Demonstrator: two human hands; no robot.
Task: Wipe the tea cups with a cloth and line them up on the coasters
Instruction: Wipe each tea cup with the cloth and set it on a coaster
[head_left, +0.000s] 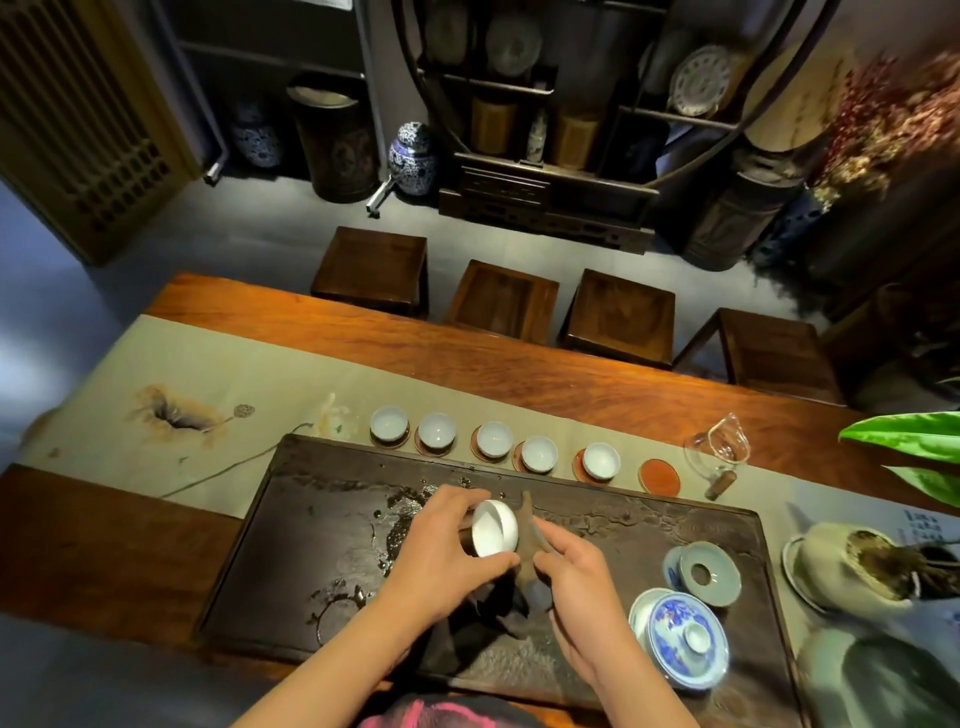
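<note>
Step now: the last tea cup (494, 529) is being wiped. It is held tipped on its side over the dark tea tray (291, 525), with its open mouth turned to the left.

Left hand (441, 551): its fingers are curled round the cup, and the cup is gripped.

Right hand (576, 577): the brown cloth (525, 540) is pinched in its fingers and pressed against the cup's outside. The rest of the cloth hangs down to the tray.

Cups done: five cups (493, 439) are set in a row on coasters, just past the far edge of the tray.

Free spot: one red coaster (658, 476) is left bare at the right end of the row.

Next move, as a guess: the cup must be turned upright, lifted over the tray's far edge and set down on the bare coaster.

Room to move: the way from the cup to the bare coaster looks open.

Edges to watch: the fifth cup (601, 460) is just beside the bare coaster on one side. A glass pitcher (714, 451) stands near it on the other side. The lidded bowl (680, 636) and the strainer (709, 573) sit on the tray, close to the right arm.
</note>
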